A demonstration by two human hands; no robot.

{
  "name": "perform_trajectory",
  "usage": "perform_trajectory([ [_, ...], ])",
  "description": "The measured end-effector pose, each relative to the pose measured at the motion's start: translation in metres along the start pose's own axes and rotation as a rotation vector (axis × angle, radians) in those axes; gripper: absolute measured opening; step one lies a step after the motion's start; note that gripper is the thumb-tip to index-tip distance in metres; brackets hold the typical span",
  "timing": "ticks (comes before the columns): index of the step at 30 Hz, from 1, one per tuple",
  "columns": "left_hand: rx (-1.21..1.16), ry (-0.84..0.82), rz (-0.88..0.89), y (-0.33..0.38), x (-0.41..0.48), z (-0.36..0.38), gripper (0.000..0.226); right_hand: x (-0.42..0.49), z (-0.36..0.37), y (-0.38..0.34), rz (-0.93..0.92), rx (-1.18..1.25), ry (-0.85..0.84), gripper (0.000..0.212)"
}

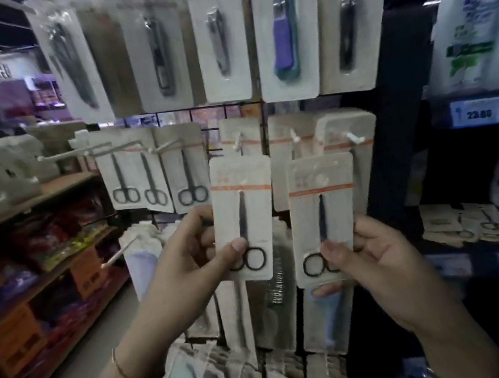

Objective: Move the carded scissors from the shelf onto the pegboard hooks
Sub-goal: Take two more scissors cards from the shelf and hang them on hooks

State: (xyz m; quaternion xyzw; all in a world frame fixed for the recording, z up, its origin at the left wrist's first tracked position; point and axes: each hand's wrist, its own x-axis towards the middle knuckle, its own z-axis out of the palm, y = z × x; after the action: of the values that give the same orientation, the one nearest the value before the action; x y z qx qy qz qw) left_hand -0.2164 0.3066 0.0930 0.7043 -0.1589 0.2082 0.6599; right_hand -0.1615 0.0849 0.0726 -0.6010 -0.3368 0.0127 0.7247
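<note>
Shop aisle shelving flanked the wire pegboard rack (258, 106); we held two carded scissors before it, our left hand (188, 262) pinching one card (244, 215), our right hand (378, 260) pinching the other (323, 216); both were raised, forearms angled up; hanging was underway, we judged; next, each card's hole must meet a hook (354, 137); more cards lay on the shelf (470, 225).

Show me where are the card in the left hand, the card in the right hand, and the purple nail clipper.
left-hand card (246, 218), head view, middle of card
right-hand card (324, 219), head view, middle of card
purple nail clipper (284, 38), head view, purple body
</note>
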Motion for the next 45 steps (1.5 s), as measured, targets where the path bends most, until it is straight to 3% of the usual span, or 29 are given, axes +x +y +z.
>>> perform_trajectory([
  [12,0.003,0.061,0.058,0.009,-0.007,-0.103,0.028,0.044,0.109,0.008,-0.002,-0.063,-0.007,0.020],
  [16,-0.004,0.095,0.076,0.012,-0.005,-0.128,0.029,0.061,0.126,0.013,-0.027,-0.131,0.040,0.043],
  [19,-0.015,0.120,0.072,0.010,-0.003,-0.143,0.030,0.068,0.138,0.015,-0.017,-0.114,0.044,0.045],
  [21,-0.017,0.129,0.064,0.008,0.001,-0.150,0.030,0.071,0.145,0.016,-0.022,-0.127,0.037,0.037],
  [24,0.026,0.121,0.051,0.004,0.008,-0.155,0.026,0.074,0.151,0.018,-0.042,-0.126,0.039,0.007],
  [27,0.035,0.096,0.043,0.002,0.012,-0.157,0.026,0.076,0.152,0.019,-0.050,-0.142,0.039,0.020],
  [32,0.010,0.102,0.036,0.003,0.014,-0.157,0.035,0.076,0.149,0.014,-0.042,-0.168,0.067,0.008],
  [45,0.046,0.060,-0.045,-0.001,0.025,-0.156,0.034,0.080,0.148,0.015,-0.014,-0.173,0.098,0.037],
])
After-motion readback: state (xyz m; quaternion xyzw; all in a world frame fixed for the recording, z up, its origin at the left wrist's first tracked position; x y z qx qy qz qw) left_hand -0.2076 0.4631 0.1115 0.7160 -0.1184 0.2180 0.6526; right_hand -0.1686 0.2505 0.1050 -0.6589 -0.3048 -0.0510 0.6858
